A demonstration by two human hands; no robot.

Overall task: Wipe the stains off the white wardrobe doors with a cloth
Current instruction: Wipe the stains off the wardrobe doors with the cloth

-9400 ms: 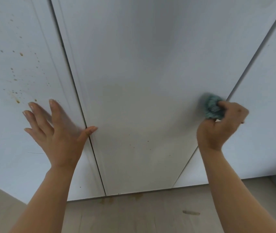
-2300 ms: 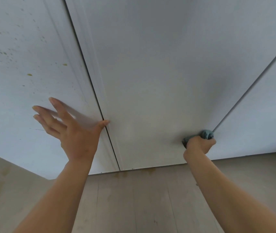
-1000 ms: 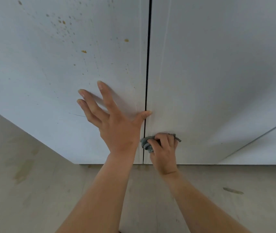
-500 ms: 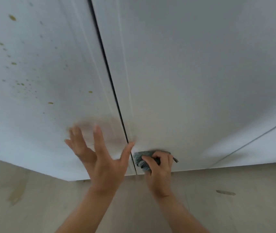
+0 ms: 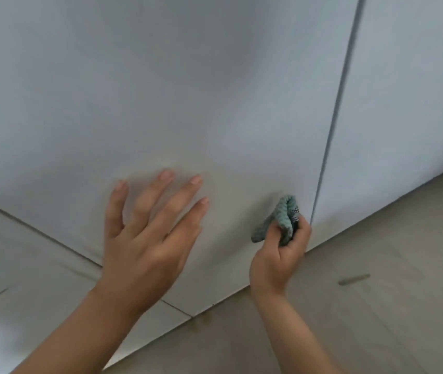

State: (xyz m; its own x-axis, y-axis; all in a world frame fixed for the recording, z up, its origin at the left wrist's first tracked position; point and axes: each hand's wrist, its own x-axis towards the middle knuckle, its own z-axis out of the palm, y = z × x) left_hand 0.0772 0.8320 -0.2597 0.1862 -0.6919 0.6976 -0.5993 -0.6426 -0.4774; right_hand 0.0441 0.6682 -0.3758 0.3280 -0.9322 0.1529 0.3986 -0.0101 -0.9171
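Both forearms come in from the bottom edge, elbows cut off.

The left hand [image 5: 147,244] is raised in front of the lower part of the middle door [image 5: 188,90], back toward the camera. Its fingers [image 5: 114,209] are straight and spread wide, holding nothing. The tips are motion-blurred, so I cannot tell whether the palm is pressed to the panel or just off it.

The right hand [image 5: 278,263] is low on the same door, near its bottom right corner. Its fingers are curled tight round a bunched teal cloth [image 5: 282,220]. The cloth sticks up out of the fist against the door, just left of the seam [image 5: 333,130]. Part of it is buried in the grip, and a small dark checked patch shows at its right edge.

The seam runs up as a dark line between the middle door and the right door [image 5: 417,90]. The left door [image 5: 20,279] shows only as a wedge at lower left, partly hidden by the left forearm.

Below the middle door is pale floor [image 5: 390,306]. It carries a dark smear [image 5: 354,279] and faint brownish spots [image 5: 200,321] by the door's bottom left corner. The whole view is soft.
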